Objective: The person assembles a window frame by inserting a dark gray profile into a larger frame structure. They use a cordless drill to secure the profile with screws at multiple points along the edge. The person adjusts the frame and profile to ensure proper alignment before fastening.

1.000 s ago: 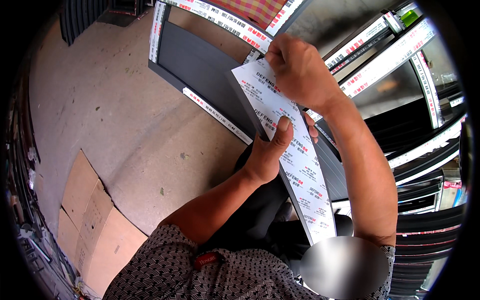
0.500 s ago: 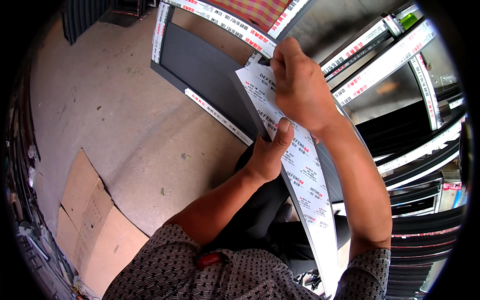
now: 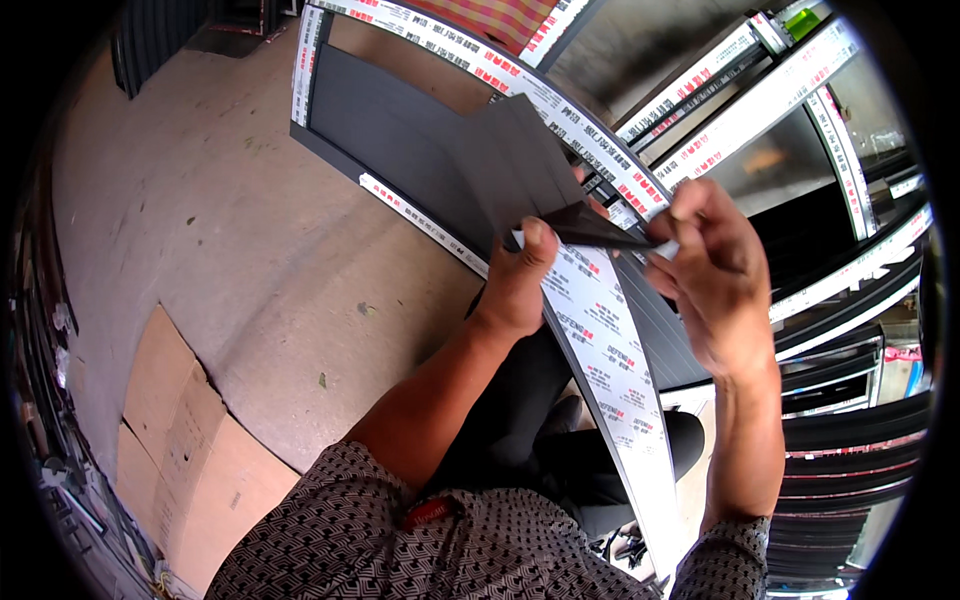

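A long, dark grey flat strip (image 3: 520,165) slants up from my lap, its far end bare. White printed protective film (image 3: 605,350) still covers the part nearer me. My left hand (image 3: 518,285) grips the strip at its left edge, thumb on top by the line where the film lifts. In a pinch, my right hand (image 3: 715,275) holds the film's loose end, stretched out to the right with its dark underside showing. Behind the strip lies a dark grey framed panel (image 3: 400,130), its frame (image 3: 470,60) bearing white tape with red and black print.
Folded brown cardboard (image 3: 195,450) lies on the concrete floor (image 3: 260,270) at the left. Stacked dark profiles (image 3: 840,475) fill the right side, below more taped frames (image 3: 760,105). A checked cloth (image 3: 495,22) is at the top.
My right hand has moved right and toward me, pulling the film off the strip's far end and baring its dark surface. My left hand keeps its grip, shifted slightly left.
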`<state>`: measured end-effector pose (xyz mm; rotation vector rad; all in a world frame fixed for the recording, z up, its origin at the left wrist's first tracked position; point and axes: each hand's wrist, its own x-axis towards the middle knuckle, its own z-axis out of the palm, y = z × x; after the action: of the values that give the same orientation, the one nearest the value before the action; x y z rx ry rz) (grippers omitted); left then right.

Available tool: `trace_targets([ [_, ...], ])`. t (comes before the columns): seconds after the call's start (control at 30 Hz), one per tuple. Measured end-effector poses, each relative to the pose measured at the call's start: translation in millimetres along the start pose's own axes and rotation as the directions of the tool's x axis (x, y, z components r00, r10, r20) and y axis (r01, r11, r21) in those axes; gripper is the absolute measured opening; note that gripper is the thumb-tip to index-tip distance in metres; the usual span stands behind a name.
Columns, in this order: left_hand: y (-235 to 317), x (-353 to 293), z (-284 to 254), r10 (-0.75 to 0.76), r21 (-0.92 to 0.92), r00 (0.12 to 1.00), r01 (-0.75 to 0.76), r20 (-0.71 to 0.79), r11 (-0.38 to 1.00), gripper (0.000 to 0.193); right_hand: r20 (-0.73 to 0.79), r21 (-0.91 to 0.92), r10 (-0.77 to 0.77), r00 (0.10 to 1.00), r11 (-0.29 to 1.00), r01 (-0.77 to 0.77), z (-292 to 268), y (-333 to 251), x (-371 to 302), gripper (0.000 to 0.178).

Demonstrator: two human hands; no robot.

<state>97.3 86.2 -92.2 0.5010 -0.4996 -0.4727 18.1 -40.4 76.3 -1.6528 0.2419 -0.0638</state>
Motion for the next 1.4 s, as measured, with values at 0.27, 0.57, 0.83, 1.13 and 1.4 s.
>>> trace_targets([
  [0.27, 13, 5, -2, -0.01, -0.133, 0.997, -0.001, -0.079, 0.991, 0.057, -0.373, 0.243, -0.126, 0.919, 0.943, 0.228, -87, 9, -177, 0.023],
  [0.57, 2, 17, -3, -0.014, -0.141, 0.997, 0.003, -0.081, 0.99, 0.051, -0.827, 0.208, -0.185, 0.53, 0.776, 0.595, -80, 63, -263, 0.045],
  [0.83, 13, 13, -20, -0.033, 0.05, 0.983, 0.043, -0.18, 0.998, 0.051, -0.762, -0.066, -0.202, 0.615, 0.969, 0.237, -66, 93, -196, 0.019],
  [1.13, 48, -1, -41, 0.29, 0.667, 0.81, 0.161, -0.511, 0.727, 0.047, -0.472, -0.791, -0.372, 0.8, 0.579, -0.197, -10, 145, -169, 0.042],
  [1.4, 22, 15, 45, -0.076, 0.86, 0.858, -0.51, 0.509, -0.005, 0.033, -0.371, -0.863, -0.449, 0.812, 0.491, -0.123, -16, 156, -165, 0.022],
])
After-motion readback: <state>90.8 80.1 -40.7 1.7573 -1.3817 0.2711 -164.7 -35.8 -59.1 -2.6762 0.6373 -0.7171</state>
